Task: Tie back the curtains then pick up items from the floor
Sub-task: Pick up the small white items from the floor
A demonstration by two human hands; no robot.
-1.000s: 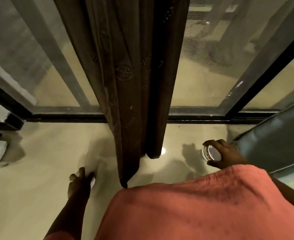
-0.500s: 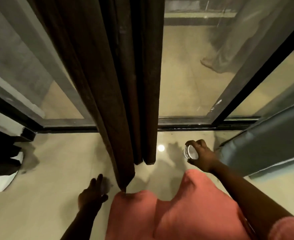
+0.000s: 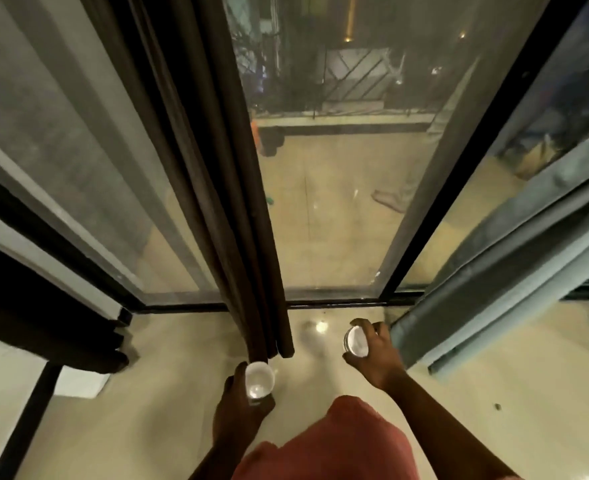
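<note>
A dark brown curtain (image 3: 216, 174) hangs gathered in front of the glass door, its hem just above the floor. A grey-blue curtain (image 3: 514, 268) hangs at the right. My left hand (image 3: 241, 407) holds a small white cup (image 3: 259, 380) right below the brown curtain's hem. My right hand (image 3: 376, 355) grips a small round white-lidded container (image 3: 356, 341), lifted above the floor between the two curtains.
The glossy beige floor (image 3: 147, 410) spreads around me. A black door track (image 3: 334, 302) runs along the glass door. Dark fabric (image 3: 43, 327) and a dark post (image 3: 26, 420) with a white object (image 3: 78, 382) beside it sit at left. A small speck (image 3: 497, 406) lies on the floor at right.
I have straightened up and the view has risen. My left hand has come off the floor with the white cup in it. My right hand still carries the round container.
</note>
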